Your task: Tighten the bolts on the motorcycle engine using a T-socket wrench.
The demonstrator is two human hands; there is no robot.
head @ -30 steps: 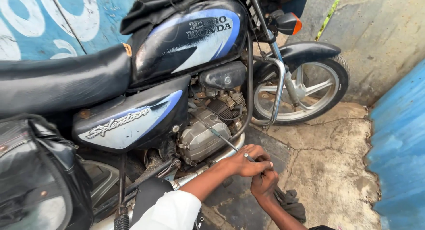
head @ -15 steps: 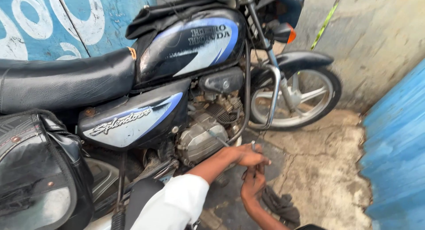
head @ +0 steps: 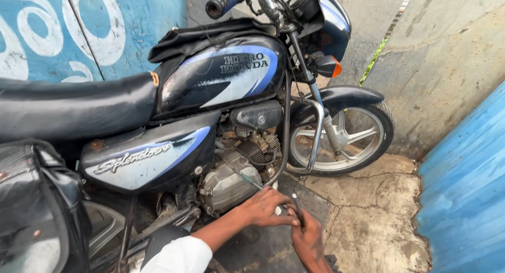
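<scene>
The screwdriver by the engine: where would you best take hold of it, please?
Probably by the handle end, from the near side: the screwdriver slants with its tip toward the engine, and its handle sits under the left hand. The right hand is beside it.

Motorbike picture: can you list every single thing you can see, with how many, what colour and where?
motorbike: one, black and blue, leaning by the wall
seat: one, black, left
engine: one, grey, low middle
front wheel: one, black tyre with silver spokes, right
saddlebag: one, black, bottom left
screwdriver: one, thin, slanting by the engine
blue wall: one, behind
blue sheet: one, far right
left hand: one, by the screwdriver
right hand: one, holding a thin dark tool
</scene>
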